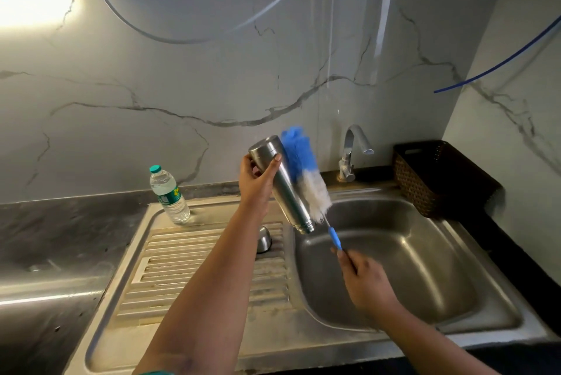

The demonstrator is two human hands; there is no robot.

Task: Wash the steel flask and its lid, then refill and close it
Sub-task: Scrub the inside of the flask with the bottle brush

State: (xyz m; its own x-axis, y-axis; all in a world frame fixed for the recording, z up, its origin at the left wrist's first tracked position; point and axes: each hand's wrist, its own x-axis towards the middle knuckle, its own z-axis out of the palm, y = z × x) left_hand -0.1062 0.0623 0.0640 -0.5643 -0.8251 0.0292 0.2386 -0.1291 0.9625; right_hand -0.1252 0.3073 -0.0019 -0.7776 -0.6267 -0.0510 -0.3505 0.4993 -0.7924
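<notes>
Flask [282, 183], mouth tilted down over the sink [425, 253], sits gripped near its base by the left hand [255, 180]. Right hand [364, 280] clasps the brush [306, 174] handle, bristles lying against the flask's outside. Lid [263, 239] rests on the drainboard.

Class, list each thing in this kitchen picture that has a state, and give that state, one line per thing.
Steel flask: uncapped, held tilted with its mouth down, over the sink's edge.
Left hand: grips the flask near its base.
Bottle brush: outside the flask, lying against its side.
Right hand: grips the brush handle.
Lid: off, on the drainboard.
Tap: no stream visible.
Plastic bottle: capped, upright.
</notes>
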